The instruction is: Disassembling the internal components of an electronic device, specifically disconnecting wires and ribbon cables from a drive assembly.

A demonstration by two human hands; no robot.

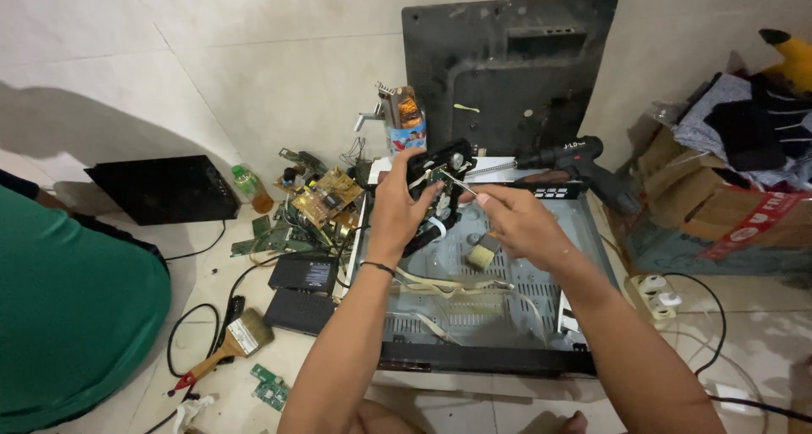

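My left hand (399, 206) grips a black disc-drive mechanism (446, 165) and holds it up over an open metal player chassis (524, 303). My right hand (520, 221) pinches a thin metal tool (461, 184) whose tip touches the mechanism. A small brush (482, 251) lies inside the chassis under my right hand, and pale flat ribbon cables (440, 286) trail across the chassis floor.
A black cordless drill (575, 165) lies behind the chassis, a dark back panel (507, 70) leans on the wall. Circuit boards (326, 199), a paintbrush (228, 345), black boxes (300, 292), a power strip (655, 292), a cardboard box with clothes (727, 206). A person in green (68, 315) sits left.
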